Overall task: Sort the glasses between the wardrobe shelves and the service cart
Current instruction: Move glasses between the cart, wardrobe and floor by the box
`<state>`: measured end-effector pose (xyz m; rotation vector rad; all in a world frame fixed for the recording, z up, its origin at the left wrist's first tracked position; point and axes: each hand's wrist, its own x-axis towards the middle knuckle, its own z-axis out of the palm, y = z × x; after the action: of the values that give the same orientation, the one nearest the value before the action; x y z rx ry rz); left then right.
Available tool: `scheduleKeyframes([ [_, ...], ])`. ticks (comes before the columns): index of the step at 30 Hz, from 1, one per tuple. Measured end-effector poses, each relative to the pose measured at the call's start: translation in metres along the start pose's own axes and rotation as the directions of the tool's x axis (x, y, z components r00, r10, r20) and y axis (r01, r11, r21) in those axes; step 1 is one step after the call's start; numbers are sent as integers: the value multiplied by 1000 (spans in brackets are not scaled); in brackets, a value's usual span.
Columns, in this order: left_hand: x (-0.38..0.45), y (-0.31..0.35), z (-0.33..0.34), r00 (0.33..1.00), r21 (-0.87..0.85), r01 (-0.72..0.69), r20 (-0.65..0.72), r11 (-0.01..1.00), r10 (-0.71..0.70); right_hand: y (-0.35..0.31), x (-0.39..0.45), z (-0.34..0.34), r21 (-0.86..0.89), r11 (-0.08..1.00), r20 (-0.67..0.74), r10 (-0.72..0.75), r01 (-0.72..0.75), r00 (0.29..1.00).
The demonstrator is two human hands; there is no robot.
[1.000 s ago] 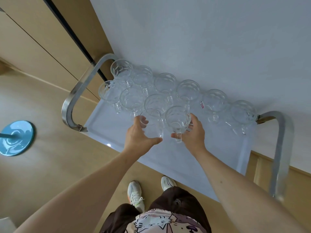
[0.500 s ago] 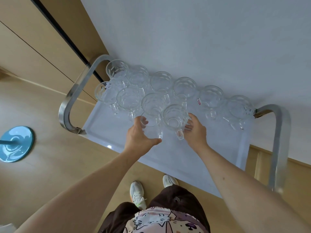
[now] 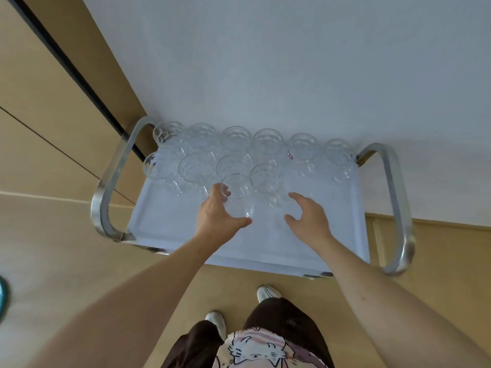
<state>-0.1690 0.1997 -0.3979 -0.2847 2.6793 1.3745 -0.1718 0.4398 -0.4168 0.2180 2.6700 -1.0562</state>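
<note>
**A:** What step is under way?

**B:** Seen from overhead, a person stands at a service cart (image 3: 164, 221) set against a pale wall. Their left hand (image 3: 216, 217) grips one clear glass (image 3: 237, 195), fingers (image 3: 221, 192) curled round its far side and thumb on the near side. It sits at the front of a cluster of glasses (image 3: 236, 152) in two rows on the cart's white tray. The right hand (image 3: 308, 217) hovers beside a handled mug (image 3: 265, 181), fingers apart, holding nothing.

**A:** And next?

**B:** Probably lifting the gripped glass straight up, clear of its touching neighbours, then carrying it toward the wardrobe shelves, which are out of view.
</note>
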Motion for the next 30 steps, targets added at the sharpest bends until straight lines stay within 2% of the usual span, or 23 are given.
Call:
scheduleKeyframes([
  [4,-17,-10,-7,997,-13,-48,67,999,48,-6,-50,7,-108,992,-22,56,-58,998],
  [9,-53,-22,-13,994,-26,-75,83,997,77,-7,-101,19,-258,963,10,90,-84,996],
  [14,-87,-27,-15,994,10,-81,72,997,81,1,-134,20,-256,965,11,64,-59,998],
  [19,-130,-29,-2,999,-7,-25,22,1000,25,26,-165,32,-190,982,72,10,4,997],
  [30,-200,-87,60,987,-123,118,-99,985,-130,101,-192,98,-293,950,241,-39,111,970],
])
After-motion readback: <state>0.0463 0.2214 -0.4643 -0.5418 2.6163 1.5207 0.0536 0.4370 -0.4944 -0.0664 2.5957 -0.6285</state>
